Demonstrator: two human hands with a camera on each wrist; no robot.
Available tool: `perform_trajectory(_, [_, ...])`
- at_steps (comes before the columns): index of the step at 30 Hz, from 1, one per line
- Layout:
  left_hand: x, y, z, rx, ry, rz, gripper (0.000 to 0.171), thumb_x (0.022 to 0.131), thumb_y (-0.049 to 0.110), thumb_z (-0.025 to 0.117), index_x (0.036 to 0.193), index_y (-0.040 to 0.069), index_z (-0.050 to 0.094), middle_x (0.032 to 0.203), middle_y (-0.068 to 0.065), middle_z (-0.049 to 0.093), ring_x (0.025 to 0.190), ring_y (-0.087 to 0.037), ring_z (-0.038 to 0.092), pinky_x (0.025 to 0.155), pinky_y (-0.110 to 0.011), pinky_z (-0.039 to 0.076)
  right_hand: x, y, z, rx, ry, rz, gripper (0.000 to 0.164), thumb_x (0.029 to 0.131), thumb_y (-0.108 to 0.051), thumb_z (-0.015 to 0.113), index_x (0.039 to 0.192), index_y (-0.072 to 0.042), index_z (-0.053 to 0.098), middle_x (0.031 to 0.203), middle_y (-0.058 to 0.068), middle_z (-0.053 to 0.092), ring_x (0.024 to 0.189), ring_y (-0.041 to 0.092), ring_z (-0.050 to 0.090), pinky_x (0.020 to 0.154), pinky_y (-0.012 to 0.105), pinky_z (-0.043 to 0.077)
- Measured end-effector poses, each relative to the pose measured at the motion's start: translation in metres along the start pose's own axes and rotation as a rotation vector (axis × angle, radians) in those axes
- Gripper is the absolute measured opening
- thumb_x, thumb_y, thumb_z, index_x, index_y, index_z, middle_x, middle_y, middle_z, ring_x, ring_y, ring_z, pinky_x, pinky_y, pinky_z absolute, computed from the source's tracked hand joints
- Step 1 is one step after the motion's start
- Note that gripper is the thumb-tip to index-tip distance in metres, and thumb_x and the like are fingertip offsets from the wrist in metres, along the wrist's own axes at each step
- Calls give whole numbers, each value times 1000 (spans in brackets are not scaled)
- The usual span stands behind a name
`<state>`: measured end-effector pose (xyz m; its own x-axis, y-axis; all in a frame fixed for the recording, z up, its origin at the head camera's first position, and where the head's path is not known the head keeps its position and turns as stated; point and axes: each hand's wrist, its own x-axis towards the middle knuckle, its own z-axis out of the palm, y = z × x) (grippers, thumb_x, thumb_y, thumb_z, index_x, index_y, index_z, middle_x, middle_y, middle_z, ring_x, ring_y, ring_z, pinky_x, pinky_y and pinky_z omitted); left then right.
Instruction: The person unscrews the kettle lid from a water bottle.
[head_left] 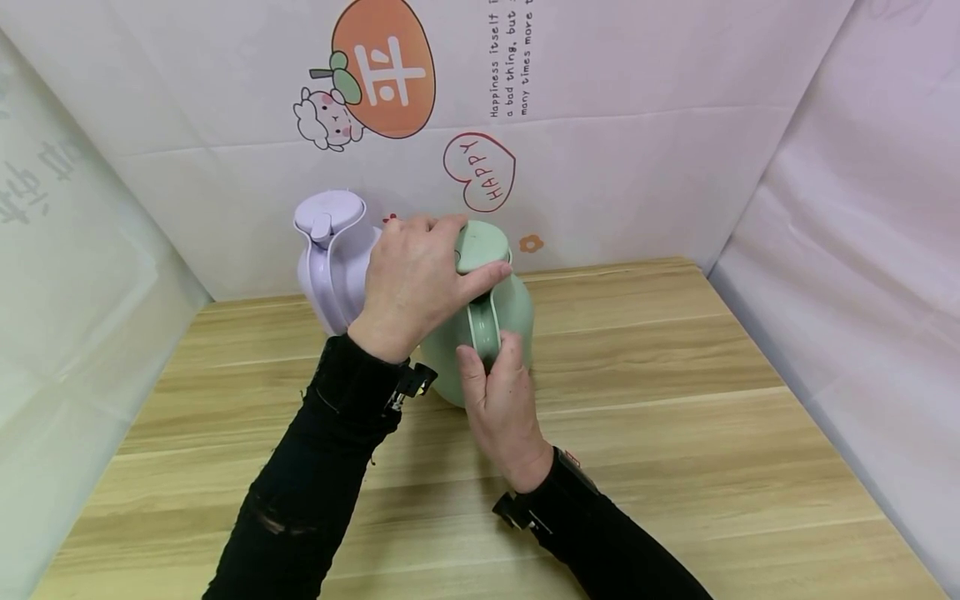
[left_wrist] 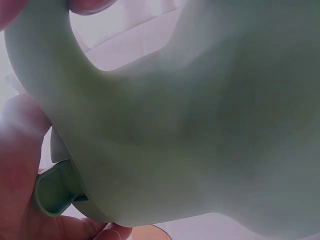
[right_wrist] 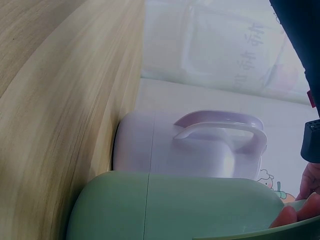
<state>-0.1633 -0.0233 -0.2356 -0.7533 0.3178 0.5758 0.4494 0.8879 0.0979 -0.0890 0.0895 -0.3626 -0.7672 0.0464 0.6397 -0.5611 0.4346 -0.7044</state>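
Observation:
A sage-green insulated jug (head_left: 516, 315) stands upright near the back of the wooden table. My left hand (head_left: 414, 283) spans its lid (head_left: 485, 242), fingers round the far left side and thumb across the front. Lower down, my right hand (head_left: 504, 410) grips the jug's looped handle (head_left: 484, 328). In the left wrist view, a green tab (left_wrist: 59, 189) juts out at the lid beside fingers. The green body (right_wrist: 175, 207) fills the bottom of the right wrist view. Just left of it is a lilac jug (head_left: 330, 279) of similar shape, partly hidden by my left hand.
A white printed cloth (head_left: 637, 167) rises behind the table, close to both jugs. More white cloth (head_left: 862, 250) hangs along the right side and the left side (head_left: 75, 250). Bare wood (head_left: 675, 400) shows right of the green jug.

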Motion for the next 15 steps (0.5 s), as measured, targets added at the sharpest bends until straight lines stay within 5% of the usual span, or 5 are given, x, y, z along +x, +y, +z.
perform_trajectory(15, [1,-2,-3,-2,40,-14,76,76,77,56,112,11,69,83,-7,63,72,-26,45,65,-39,37,-1,-1,0,6,1,-4,32,102,-26,47,122,-3,39,81,6,53,69,15,52,56,31,45])
